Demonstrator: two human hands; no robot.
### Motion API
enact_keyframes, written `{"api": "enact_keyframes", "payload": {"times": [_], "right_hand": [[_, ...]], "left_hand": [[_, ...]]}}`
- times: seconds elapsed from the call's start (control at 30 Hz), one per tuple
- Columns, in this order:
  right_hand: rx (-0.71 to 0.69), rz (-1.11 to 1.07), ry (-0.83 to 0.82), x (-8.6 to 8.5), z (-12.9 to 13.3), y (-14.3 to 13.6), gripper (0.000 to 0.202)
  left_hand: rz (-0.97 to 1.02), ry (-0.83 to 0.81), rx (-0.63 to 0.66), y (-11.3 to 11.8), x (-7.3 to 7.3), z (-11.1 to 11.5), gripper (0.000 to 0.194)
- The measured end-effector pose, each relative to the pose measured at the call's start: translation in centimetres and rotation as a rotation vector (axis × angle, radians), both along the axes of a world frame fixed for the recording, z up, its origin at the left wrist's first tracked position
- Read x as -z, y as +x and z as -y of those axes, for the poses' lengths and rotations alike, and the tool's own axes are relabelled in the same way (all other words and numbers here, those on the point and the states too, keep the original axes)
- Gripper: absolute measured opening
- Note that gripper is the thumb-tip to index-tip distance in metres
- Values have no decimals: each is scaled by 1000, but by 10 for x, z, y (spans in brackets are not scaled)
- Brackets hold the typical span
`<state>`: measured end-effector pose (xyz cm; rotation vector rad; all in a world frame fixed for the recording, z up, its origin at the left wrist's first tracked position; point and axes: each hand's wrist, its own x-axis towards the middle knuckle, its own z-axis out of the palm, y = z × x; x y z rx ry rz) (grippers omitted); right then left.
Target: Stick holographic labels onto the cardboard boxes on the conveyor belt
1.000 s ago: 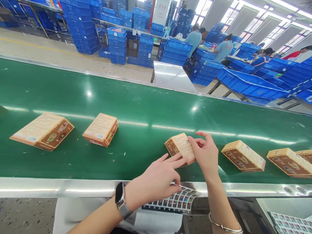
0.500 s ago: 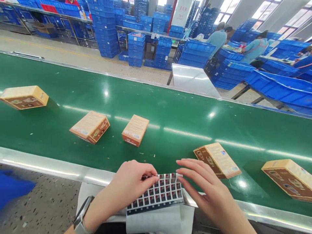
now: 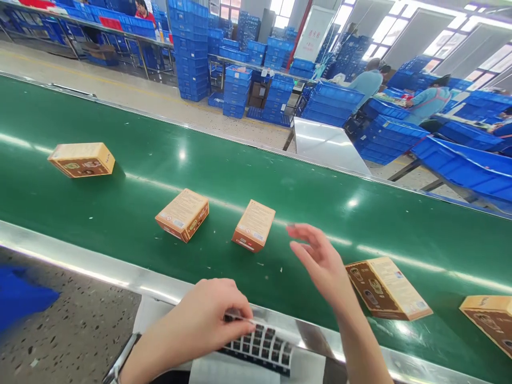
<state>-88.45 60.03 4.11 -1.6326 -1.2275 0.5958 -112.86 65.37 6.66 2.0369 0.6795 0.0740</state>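
Note:
My left hand (image 3: 204, 320) pinches the upper edge of a gridded black-and-white sheet (image 3: 266, 341), which rests tilted over white material (image 3: 236, 370) at the near belt edge. Part of the sheet is hidden behind that hand. My right hand (image 3: 320, 261) is raised over the green belt (image 3: 296, 184) with fingers apart and nothing in them. Left of it lies a small tan and brown box (image 3: 256, 221); another tan and brown box (image 3: 394, 285) is to its right, partly beside my forearm.
More boxes ride the belt: one at centre left (image 3: 186, 210), one at far left (image 3: 86, 160), one at the right edge (image 3: 490, 320). Beyond stand a metal table (image 3: 324, 141), stacked blue crates (image 3: 188, 53) and people in light blue (image 3: 430, 101).
My right hand has left the sheet's side and moved up over the belt. The boxes sit farther right in view. The sheet's right end has dropped while my left hand keeps its pinch.

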Motion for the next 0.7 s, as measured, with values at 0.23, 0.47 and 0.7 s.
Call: {"api": "enact_keyframes", "payload": {"times": [0.23,0.47,0.7], "right_hand": [[-197,-202,-97,26,-78,12,106],[-141,-354,-78,15,-40,2,63],[446,-745,29,21,-7,-42,42]], "left_hand": [[107,118,191,-6,-1,8,8],[82,300,178,0,7,3,13],[155,395,238,8,17,9,19]]}}
